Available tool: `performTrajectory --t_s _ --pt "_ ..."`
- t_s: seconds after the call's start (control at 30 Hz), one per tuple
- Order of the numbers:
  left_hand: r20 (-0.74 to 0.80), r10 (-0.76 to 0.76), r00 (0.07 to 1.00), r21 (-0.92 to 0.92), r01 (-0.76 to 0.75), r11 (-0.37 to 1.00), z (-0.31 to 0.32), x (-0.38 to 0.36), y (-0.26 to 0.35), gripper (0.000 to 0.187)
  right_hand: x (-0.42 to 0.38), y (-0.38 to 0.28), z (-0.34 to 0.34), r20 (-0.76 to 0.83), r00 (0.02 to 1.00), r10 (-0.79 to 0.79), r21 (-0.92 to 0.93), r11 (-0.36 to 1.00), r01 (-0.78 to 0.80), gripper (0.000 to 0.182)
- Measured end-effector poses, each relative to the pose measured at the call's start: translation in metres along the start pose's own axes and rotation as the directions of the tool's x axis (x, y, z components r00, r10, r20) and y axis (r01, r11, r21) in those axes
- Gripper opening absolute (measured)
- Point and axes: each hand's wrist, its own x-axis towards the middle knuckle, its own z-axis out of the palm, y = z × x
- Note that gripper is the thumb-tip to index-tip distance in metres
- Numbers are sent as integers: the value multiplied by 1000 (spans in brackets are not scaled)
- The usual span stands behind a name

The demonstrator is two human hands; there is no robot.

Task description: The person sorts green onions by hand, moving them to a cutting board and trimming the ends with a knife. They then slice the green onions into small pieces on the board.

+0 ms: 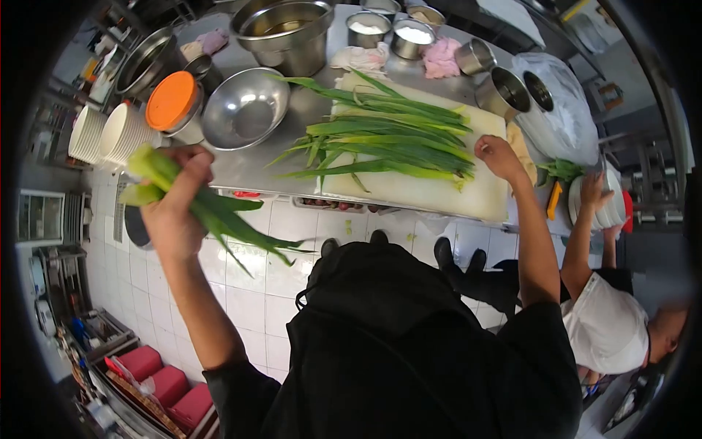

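Observation:
My left hand (181,194) is closed around a small bunch of leeks (223,212), held off the table's front edge at the left. The pale cut ends point up and left; the green leaves hang down to the right. A pile of long green leaves (402,139) lies across the white cutting board (439,197). My right hand (500,155) hovers at the board's right side, just right of the pile's ends, its fingers curled. Whether those fingers hold anything is too small to tell. An orange-handled knife (554,200) lies further right.
A steel bowl (247,108), an orange-lidded container (172,101) and stacked white bowls (124,135) stand at the left. Pots (285,36) line the back. At the right, a co-worker in a white shirt (605,322) touches stacked plates (610,201).

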Motion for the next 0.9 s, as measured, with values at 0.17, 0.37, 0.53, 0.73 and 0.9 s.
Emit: performTrajectory --t_s 0.17,0.37,0.53,0.73,0.9 --pt "29 -49 998 73 47 996 6 -4 -13 17 -6 2 9 47 999 17 -197 980 -7 24" --pt "84 -75 994 155 62 986 20 -18 -9 17 -8 6 -3 74 997 -29 47 999 25 19" --pt "256 -190 948 143 157 977 42 -33 -26 22 -20 -33 -34 55 998 -7 359 933 -13 27" --pt "104 -132 986 346 89 934 53 -26 -48 19 -3 4 14 10 996 -92 -262 961 92 35" --pt "-387 -161 908 430 332 839 -16 27 -135 27 -1 12 21 38 999 -36 -77 996 39 24"
